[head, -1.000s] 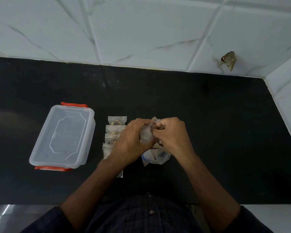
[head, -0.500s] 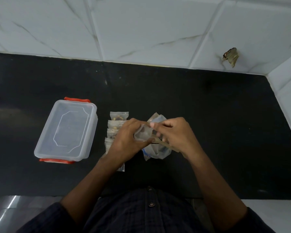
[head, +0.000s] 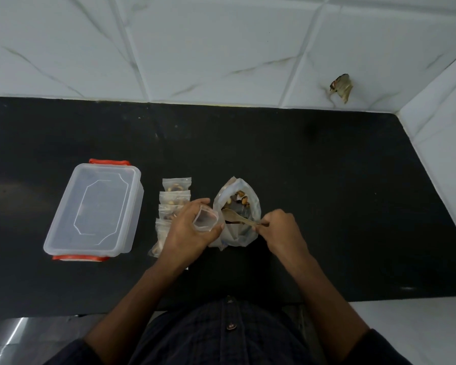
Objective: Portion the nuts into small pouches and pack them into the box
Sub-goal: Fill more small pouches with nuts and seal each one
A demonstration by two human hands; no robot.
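Two bare hands work above a black counter [head: 313,196], forearms coming up from a dark buttoned shirt [head: 221,335] at the bottom of the view. The left hand [head: 187,233] has its fingers curled around a small clear pouch [head: 205,220], holding its mouth open and facing upward; no nuts can be made out in it. The right hand [head: 281,230] pinches the handle of a spoon [head: 238,219] between thumb and fingertips. The spoon's bowl lies inside the open mouth of a large clear bag [head: 237,212], which stands on the counter between the two hands. Nuts [head: 240,201] show in the far part of the bag.

Just left of the left hand, a column of filled pouches [head: 174,196] lies flat on the counter, overlapping; four tops are visible and the nearest ones are partly hidden by the hand. Further left, apart from the pouches, sits a clear plastic box [head: 95,209] with red clips at its near and far ends, lid on.

Beyond the counter, white marbled tiles [head: 221,48] form the wall, with a brownish scrap [head: 341,86] stuck at the right.
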